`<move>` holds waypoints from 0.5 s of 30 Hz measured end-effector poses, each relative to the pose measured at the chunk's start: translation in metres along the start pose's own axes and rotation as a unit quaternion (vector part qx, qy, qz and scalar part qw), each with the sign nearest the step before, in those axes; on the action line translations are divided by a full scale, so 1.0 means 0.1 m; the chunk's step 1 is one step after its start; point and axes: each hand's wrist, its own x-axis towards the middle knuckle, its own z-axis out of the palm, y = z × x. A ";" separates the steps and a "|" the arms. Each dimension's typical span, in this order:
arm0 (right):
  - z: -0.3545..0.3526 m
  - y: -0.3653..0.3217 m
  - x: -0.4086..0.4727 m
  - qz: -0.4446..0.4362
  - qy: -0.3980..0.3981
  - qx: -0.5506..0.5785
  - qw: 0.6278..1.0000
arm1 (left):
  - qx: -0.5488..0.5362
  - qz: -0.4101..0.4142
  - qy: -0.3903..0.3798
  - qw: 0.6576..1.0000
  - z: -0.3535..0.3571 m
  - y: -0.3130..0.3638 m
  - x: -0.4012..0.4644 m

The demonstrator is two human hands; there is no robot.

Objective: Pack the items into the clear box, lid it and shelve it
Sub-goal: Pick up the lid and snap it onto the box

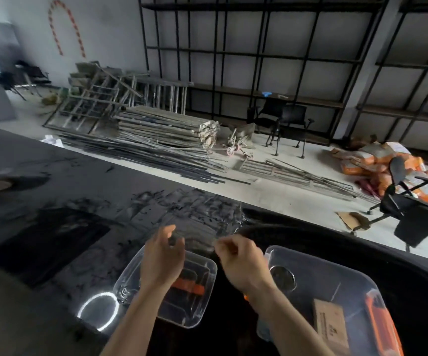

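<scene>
A clear plastic box (308,263) stands on the black table at the lower right. It holds a round dark disc (282,278), a brown carton (331,322) and an orange item (380,322). Left of it lies a shallow clear lid or tray (202,304), with an orange and black item (189,286) showing through it. My left hand (161,260) hovers above that tray and my right hand (241,263) is between tray and box. Both pinch a blurred translucent strip (197,244) stretched between them; what it is stays unclear.
The glossy black table (53,201) runs to the left, with a ring-light reflection (100,312) beside the tray. Beyond its far edge lie stacked metal frames (161,129), black chairs (290,122), orange sacks (377,160) and tall black wall shelving (272,52).
</scene>
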 end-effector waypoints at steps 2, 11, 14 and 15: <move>0.37 0.01 0.07 0.034 -0.046 -0.049 0.997 | 0.055 -0.057 -0.002 0.997 -0.19 -0.26 0.10; 0.92 0.43 0.17 0.232 -0.087 -0.037 0.968 | 0.165 -0.160 -0.088 0.969 -0.46 -0.89 0.08; 0.95 0.48 0.23 0.239 -0.070 0.020 0.968 | 0.145 -0.170 -0.101 0.969 -0.45 -0.95 0.09; 0.98 0.54 0.30 0.233 -0.065 0.033 0.970 | 0.133 -0.184 -0.097 0.969 -0.49 -0.89 0.08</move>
